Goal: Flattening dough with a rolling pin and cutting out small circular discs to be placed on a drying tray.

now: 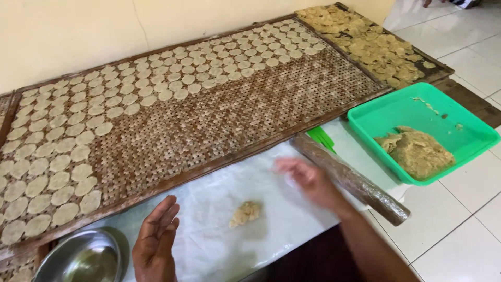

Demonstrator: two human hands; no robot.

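A small lump of beige dough lies on a white plastic sheet in front of me. My left hand hovers open to the left of the lump, palm turned inward, holding nothing. My right hand is blurred above the sheet to the right of the lump, fingers spread, empty. Just beyond the right hand lies a brown rolling pin. A green plastic tray at the right holds a larger mass of the same dough.
A long woven bamboo rack behind the sheet carries several rows of thin round dough discs along its far and left parts. A second rack with yellowish pieces lies far right. A metal bowl sits at bottom left. White floor tiles lie right.
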